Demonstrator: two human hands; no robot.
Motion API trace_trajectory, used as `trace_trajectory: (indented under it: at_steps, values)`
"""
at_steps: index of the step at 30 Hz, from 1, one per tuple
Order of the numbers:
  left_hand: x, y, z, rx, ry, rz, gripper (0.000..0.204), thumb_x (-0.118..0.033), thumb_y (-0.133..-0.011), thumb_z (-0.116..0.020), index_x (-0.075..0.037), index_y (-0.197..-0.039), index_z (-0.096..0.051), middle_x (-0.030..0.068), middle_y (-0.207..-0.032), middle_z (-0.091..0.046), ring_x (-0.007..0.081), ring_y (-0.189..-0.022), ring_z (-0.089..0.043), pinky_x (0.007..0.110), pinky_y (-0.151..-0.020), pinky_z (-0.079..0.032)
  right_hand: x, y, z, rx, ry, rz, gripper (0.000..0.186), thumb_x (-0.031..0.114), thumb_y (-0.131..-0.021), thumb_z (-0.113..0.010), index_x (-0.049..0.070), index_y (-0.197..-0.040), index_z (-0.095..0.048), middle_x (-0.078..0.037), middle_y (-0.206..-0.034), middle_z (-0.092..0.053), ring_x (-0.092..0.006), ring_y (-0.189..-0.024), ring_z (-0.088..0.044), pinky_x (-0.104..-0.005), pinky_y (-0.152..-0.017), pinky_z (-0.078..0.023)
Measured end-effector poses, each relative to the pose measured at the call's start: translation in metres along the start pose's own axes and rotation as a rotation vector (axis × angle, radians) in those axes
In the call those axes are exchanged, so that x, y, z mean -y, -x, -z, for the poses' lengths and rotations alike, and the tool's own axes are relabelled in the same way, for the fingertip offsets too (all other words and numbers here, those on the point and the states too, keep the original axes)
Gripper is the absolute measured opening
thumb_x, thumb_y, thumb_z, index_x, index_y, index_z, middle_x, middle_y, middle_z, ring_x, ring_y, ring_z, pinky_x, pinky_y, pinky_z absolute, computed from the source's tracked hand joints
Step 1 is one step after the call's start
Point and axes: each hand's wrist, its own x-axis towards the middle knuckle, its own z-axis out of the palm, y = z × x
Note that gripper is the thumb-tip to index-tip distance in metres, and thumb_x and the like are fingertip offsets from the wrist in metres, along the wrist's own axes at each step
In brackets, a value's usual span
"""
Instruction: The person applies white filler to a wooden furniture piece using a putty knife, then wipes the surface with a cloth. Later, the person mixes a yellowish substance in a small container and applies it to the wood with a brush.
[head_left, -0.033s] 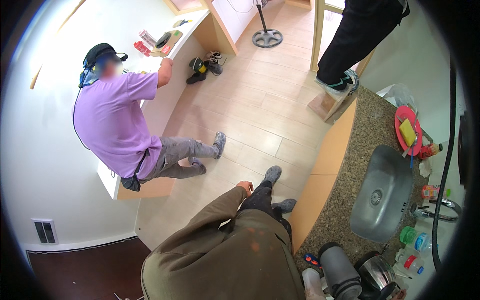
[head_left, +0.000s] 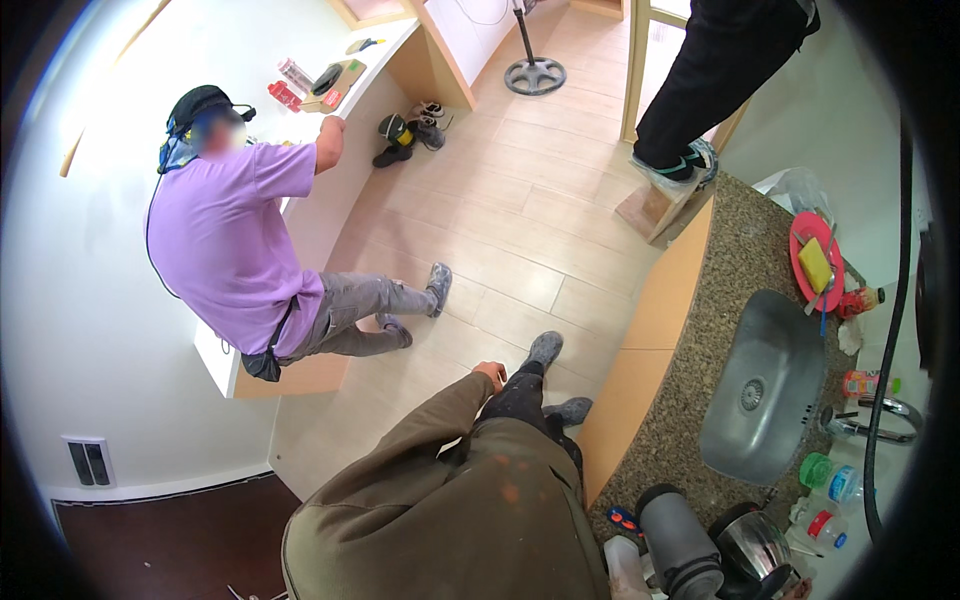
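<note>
- Black trouser leg (head_left: pixel 520 395), the wearer's own, lies well to the left of the sink (head_left: pixel 760 360), just beside the left hand (head_left: pixel 491 374); its long axis points ahead, toward a grey shoe (head_left: pixel 545 349).
- Left of the sink, the left hand is the nearer one to that leg; it hangs low with fingers loosely bent, and whether it touches the cloth or pinches anything, I cannot tell.
- No right hand shows, so its state cannot be told.
- Around the sink, on the granite tabletop (head_left: pixel 668 405), a grey flask (head_left: pixel 678 535) and a steel kettle (head_left: pixel 752 548) stand by its near end; a pink plate (head_left: pixel 800 240) bearing a yellow sponge (head_left: pixel 815 264) sits by its far end.
- Far left of the sink, across the floor, a co-worker in a purple shirt (head_left: pixel 225 230) faces a white tabletop (head_left: pixel 376 60), one arm bent toward it.
- Beyond the sink, another person's black-clad legs (head_left: pixel 705 85) stand on a wooden stool (head_left: pixel 660 205).
</note>
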Motion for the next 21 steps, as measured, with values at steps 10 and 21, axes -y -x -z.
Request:
trace_trajectory:
  at_steps: [10, 21]
  values:
    - [-0.008, 0.002, 0.014, -0.018, 0.01, 0.013, 0.03, -0.001, -0.071, -0.052, -0.014, -0.09, -0.072, 0.0092, -0.085, -0.072, 0.0263, -0.085, -0.069, 0.037, -0.079, -0.056, -0.007, -0.006, 0.008, 0.001, -0.004, -0.03, 0.032, 0.039, -0.077, -0.075, 0.009, -0.089, -0.074, -0.007, -0.08, -0.071, -0.0206, -0.073, -0.067, -0.0344, -0.068, -0.054]
    - [0.001, 0.007, 0.012, -0.025, 0.004, 0.032, 0.029, -0.001, -0.072, -0.054, -0.014, -0.09, -0.072, 0.01, -0.085, -0.072, 0.0259, -0.086, -0.069, 0.038, -0.08, -0.056, -0.016, -0.004, 0.005, 0.047, -0.05, -0.026, 0.031, 0.033, -0.085, -0.069, 0.005, -0.097, -0.072, -0.011, -0.086, -0.071, -0.022, -0.082, -0.067, -0.0347, -0.076, -0.053]
